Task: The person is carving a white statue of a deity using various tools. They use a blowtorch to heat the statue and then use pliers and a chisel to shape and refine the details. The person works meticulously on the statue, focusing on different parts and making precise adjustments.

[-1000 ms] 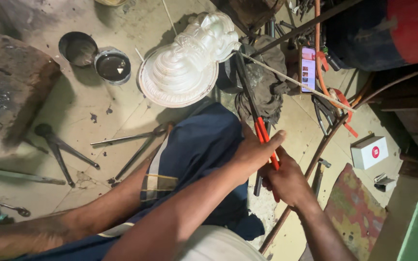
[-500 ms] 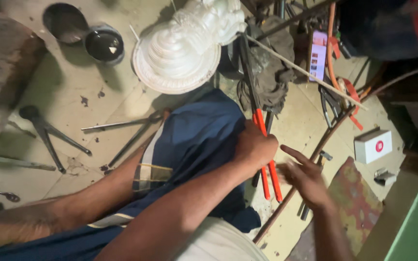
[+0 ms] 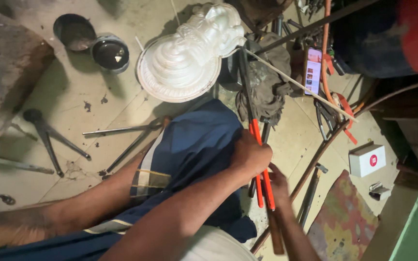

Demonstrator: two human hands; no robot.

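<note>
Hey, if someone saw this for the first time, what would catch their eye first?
Probably the white, tiered, shell-like moulded piece lying on the floor at top centre. Next, the long tool with orange handles at centre, with the left hand closed on it and the right hand just below. A lit phone screen glows to the upper right.

tool handles [image 3: 257,159]: bright orange-red
moulded cast [image 3: 185,58]: white
garment [image 3: 194,145]: dark blue, yellow and white stripes
small box [image 3: 366,159]: white, red dot
mat [image 3: 344,222]: red and yellow, perhaps floral
</note>
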